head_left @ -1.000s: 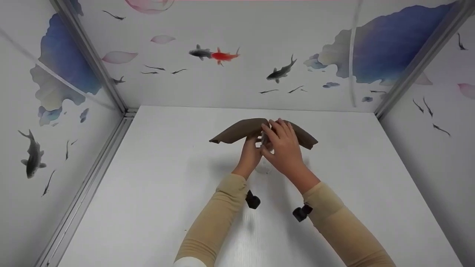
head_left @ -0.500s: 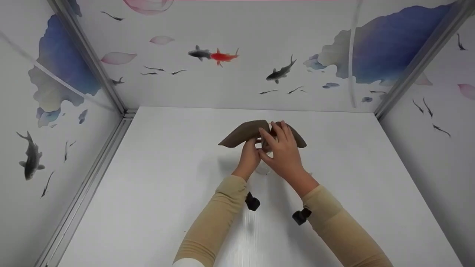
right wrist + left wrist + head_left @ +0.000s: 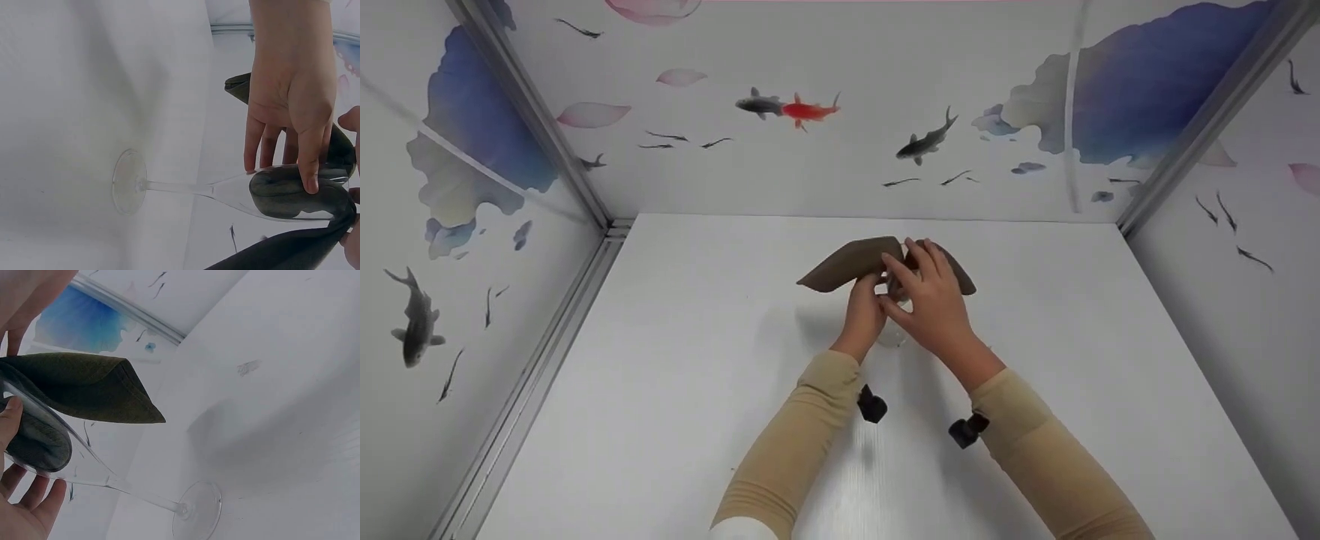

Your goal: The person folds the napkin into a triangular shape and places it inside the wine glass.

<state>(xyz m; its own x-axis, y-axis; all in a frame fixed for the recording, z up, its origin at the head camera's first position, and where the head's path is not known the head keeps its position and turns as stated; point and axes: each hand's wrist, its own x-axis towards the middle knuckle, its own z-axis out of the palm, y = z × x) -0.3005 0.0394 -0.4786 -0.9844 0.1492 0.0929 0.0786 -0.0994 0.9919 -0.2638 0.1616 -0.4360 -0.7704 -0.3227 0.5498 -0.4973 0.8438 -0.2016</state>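
Note:
A clear champagne flute (image 3: 230, 188) stands close over the white table, its round foot (image 3: 197, 511) showing at the bottom. A dark olive-brown cloth napkin (image 3: 855, 262) is tucked into its bowl, with two pointed wings folding out to the left and right over the rim. My left hand (image 3: 866, 315) holds the bowl, thumb (image 3: 309, 174) on one side and fingers (image 3: 45, 500) on the other. My right hand (image 3: 937, 304) is around the napkin at the glass's mouth, its spread fingers lying on the right-hand wing.
The white table (image 3: 675, 390) reaches back to a white wall (image 3: 810, 180) printed with fish and petals. Side panels and metal frame posts (image 3: 544, 112) enclose it left and right. A small black camera sits at each wrist.
The napkin's wings have drawn in, the right one ending nearer the glass and the left tip slightly further right. Both hands keep nearly the same place, with the right fingers shifting slightly.

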